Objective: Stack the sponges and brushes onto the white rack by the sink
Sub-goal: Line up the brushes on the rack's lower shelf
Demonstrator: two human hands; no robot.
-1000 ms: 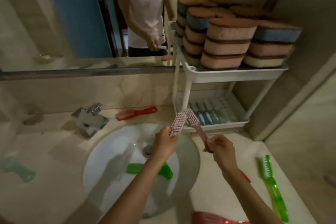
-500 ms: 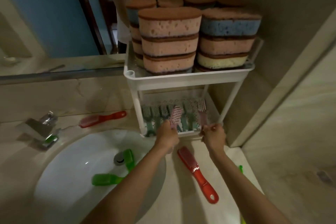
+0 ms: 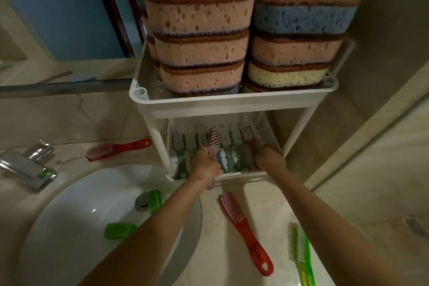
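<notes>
Though sponges (image 3: pixel 199 37) sit stacked above, my left hand (image 3: pixel 206 166) grips a pink brush (image 3: pixel 214 141) in the white rack (image 3: pixel 232 105), whether my right hand (image 3: pixel 269 158) holds anything I cannot tell, and a red brush (image 3: pixel 243 220) and green brush (image 3: pixel 299 248) wait behind them.

The one head-worn camera is looking forward and steeply down over the counter (image 3: pixel 222 262), sitting close to the white rack (image 3: pixel 232 105), with the sink (image 3: pixel 69 204) filling the lower left.

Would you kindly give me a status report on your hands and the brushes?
Left hand grips pink brush over lower tray. Right hand in tray beside second brush, grip hidden. Red brush, green brush lie on counter.
</notes>
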